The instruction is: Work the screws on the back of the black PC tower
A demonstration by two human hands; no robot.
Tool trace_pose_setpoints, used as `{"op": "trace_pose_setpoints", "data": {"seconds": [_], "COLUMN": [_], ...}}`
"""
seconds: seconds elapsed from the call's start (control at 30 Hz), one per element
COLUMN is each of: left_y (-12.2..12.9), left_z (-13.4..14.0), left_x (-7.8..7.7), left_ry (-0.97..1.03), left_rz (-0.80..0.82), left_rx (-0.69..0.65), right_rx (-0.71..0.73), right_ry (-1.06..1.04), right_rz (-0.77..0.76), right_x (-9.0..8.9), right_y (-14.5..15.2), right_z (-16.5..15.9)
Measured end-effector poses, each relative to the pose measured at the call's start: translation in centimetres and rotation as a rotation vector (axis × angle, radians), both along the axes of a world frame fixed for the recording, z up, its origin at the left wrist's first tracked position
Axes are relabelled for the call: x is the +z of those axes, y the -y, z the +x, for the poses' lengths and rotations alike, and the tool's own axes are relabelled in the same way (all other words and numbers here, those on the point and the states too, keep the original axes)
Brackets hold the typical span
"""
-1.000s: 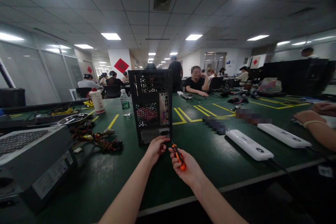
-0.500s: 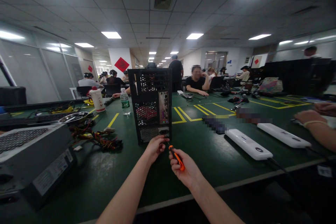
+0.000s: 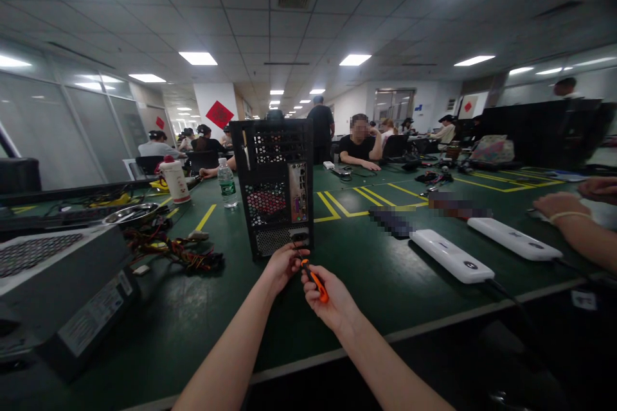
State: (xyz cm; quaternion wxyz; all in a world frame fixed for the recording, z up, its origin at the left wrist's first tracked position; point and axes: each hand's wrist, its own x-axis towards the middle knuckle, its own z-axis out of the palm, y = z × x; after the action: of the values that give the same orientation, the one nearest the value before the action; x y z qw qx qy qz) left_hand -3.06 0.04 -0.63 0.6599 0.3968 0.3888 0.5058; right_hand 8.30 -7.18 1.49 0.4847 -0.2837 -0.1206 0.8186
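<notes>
A black computer case [image 3: 278,174] stands upright on the green table, its rear panel toward me. My right hand [image 3: 328,298] is wrapped round the orange and black handle of a screwdriver [image 3: 317,285], whose thin shaft points up and left to the bottom of the case. Close against that lower rear edge is my left hand [image 3: 284,268], its fingers pinched together beside the shaft. What lies between those fingertips, perhaps a screw or the shaft itself, is too small to make out.
To the left lie a grey power supply [image 3: 87,295], bundled cables [image 3: 187,257] and a metal bowl [image 3: 131,213]. A water bottle [image 3: 227,185] and a white cup [image 3: 175,181] stand behind them. White power banks [image 3: 450,257] lie right, near another person's hand [image 3: 562,205].
My right hand and the screwdriver have shifted slightly left and up, bringing the handle closer to my left fingers. The whole view has tilted a little. The case stands where it was.
</notes>
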Motion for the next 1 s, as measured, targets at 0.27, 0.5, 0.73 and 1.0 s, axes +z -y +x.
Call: {"op": "trace_pose_setpoints", "data": {"seconds": [0.27, 0.5, 0.73, 1.0], "left_y": [-0.3, 0.0, -0.1, -0.2], "left_z": [-0.1, 0.0, 0.0, -0.1], "left_x": [-0.2, 0.1, 0.0, 0.1], "left_ry": [0.021, 0.019, 0.023, -0.011], "left_rz": [-0.005, -0.014, -0.008, -0.016], "left_rx": [-0.006, 0.005, 0.007, 0.002], "right_rx": [-0.020, -0.033, -0.049, -0.076], "right_ry": [0.009, 0.028, 0.025, 0.026], "right_rz": [0.007, 0.012, 0.031, 0.044], "right_x": [-0.2, -0.4, -0.5, -0.6], "right_y": [0.0, 0.0, -0.1, 0.1], "right_z": [0.0, -0.1, -0.3, -1.0]}}
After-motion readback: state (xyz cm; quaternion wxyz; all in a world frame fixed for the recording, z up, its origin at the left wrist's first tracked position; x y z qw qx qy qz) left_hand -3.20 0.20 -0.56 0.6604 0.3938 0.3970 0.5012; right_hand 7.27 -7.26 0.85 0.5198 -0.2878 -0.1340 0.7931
